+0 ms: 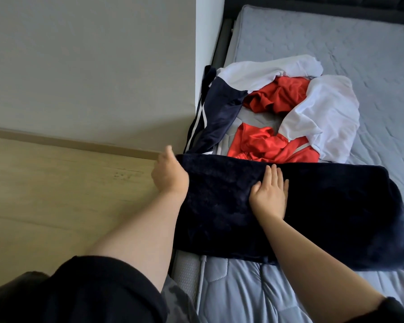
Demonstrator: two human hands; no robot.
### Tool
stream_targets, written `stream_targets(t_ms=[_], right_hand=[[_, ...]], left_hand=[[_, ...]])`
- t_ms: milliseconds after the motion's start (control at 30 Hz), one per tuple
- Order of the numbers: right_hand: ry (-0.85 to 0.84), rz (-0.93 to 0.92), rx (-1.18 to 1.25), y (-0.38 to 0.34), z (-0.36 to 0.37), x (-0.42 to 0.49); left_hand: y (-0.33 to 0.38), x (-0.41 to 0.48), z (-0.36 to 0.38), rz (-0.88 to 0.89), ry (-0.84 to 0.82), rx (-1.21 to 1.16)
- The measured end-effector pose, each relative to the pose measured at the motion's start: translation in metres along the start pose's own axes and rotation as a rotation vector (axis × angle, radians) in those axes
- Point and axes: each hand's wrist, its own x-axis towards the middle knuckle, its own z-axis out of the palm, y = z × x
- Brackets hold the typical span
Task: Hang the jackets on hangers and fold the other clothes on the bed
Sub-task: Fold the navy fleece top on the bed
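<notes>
Bed (336, 54) is carrying a navy fleece (324, 217) along its near edge. Left hand (169, 173) is gripping its left end; right hand (269, 194) is pressing flat, fingers (273, 173) together. Early release is risking it sliding off.

A pale wooden floor (56, 194) lies left of the left hand (169, 174). A thin brown strip (79, 142) runs along the floor's far edge, ending close to the hand. Past it stands a grey wall (79, 54), then a white corner (209, 31).
</notes>
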Motion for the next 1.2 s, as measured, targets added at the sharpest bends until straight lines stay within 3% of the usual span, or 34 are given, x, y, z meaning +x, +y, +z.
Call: stream_targets(t_ms=[100,167,200,300,467,600,700,767,867,967,1200], right_hand=[[-0.014,-0.01,-0.029,0.0,0.001,0.001],[-0.018,-0.007,-0.044,0.001,0.001,0.002],[-0.02,-0.002,-0.045,0.001,0.001,0.002],[-0.044,-0.002,-0.045,0.0,0.001,0.002],[-0.189,-0.195,0.007,0.021,-0.016,0.0],[-0.162,-0.274,-0.08,0.033,-0.024,-0.011],[-0.167,-0.238,-0.12,0.028,-0.02,-0.011],[-0.189,-0.223,-0.135,0.027,-0.02,-0.009],[-0.199,-0.212,-0.153,0.028,-0.018,-0.008],[-0.194,-0.205,-0.148,0.026,-0.017,-0.008],[-0.231,-0.172,-0.139,0.024,-0.019,-0.005]], left_hand=[[0.042,-0.012,-0.002,0.609,0.193,0.0],[0.067,-0.033,0.003,0.834,0.083,0.028],[0.07,-0.046,0.009,0.848,-0.044,0.109],[0.042,-0.071,0.039,0.7,-0.322,0.331],[0.008,-0.069,0.05,0.578,-0.299,0.341],[0.001,-0.066,0.048,0.463,-0.279,0.297],[-0.009,-0.053,0.035,0.159,-0.322,0.178],[-0.016,-0.045,0.021,-0.163,-0.368,-0.085],[-0.03,-0.03,0.007,-0.434,-0.618,-0.39],[-0.036,-0.025,-0.005,-0.467,-0.867,-0.439],[-0.021,-0.014,-0.033,-0.386,-0.843,-0.612]])
